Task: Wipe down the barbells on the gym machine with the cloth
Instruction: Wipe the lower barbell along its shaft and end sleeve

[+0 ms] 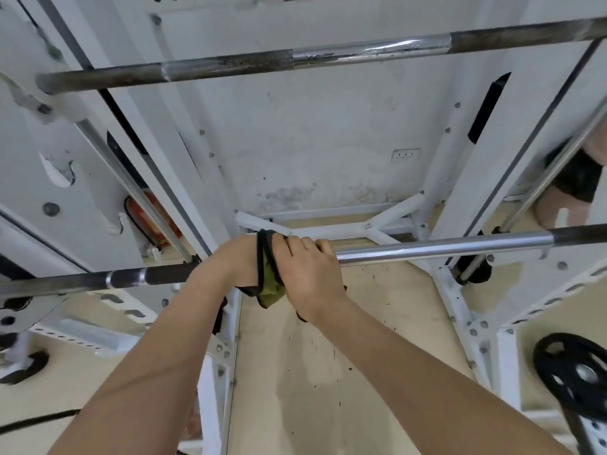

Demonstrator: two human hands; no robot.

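Two barbells cross the white machine. The lower barbell (427,246) runs left to right at hand height, shiny chrome to the right of my hands and dark knurled metal to the left. The upper barbell (230,65) hangs higher, rusty with a chrome middle. A green cloth with black edging (269,280) is wrapped over the lower bar between my hands. My right hand (308,270) grips the cloth and the bar from above, fingers curled over. My left hand (235,261) is bent over the bar beside the cloth, its fingers hidden behind the bar.
White rack uprights (460,300) stand on both sides, with chrome guide rods (138,188) slanting beside them. A black weight plate (574,376) sits at the lower right. A red fire extinguisher (147,218) stands at the left wall. Another person's legs (571,192) show at the right.
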